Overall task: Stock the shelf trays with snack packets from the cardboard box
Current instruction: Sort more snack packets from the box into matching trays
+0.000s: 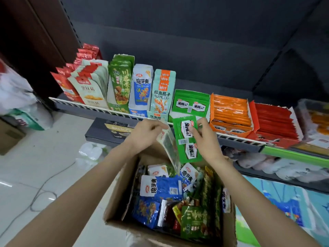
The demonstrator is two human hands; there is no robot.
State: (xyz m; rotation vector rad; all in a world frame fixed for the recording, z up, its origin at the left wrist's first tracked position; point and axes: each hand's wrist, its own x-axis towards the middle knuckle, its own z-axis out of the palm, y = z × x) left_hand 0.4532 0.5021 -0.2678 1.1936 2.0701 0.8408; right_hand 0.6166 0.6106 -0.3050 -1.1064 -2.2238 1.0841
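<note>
1. The right hand [204,139] pinches a green snack packet [187,139] at centre frame, thumb and fingers [194,130] closed on its upper right edge. The packet hangs with its long axis running up and down the frame, printed face toward the camera.

2. The left hand [147,132] grips a pale, teal-trimmed packet [169,147] by its top corner. That packet dangles edge-on, its lower end dipping toward the cardboard box [121,189].

3. The relation that matters: the matching green tray [191,102] sits directly above the green packet in the frame, just beyond the white wire rail [85,105] at the shelf front. Its packets lie flatter, long axis across the frame, so the held packet would probably need a quarter turn before going in. The right hand is the nearer one to this tray.

4. The pale packet's likely home, the teal tray [162,93], stands just left of the green tray, above the left hand in the frame.

5. The box fills the lower centre of the frame, still holding a jumble of blue, green and red packets, so by the look of it much stocking remains.

6. To the right of the green tray sit an orange tray [229,111] and a red tray [274,125], both full.
</note>
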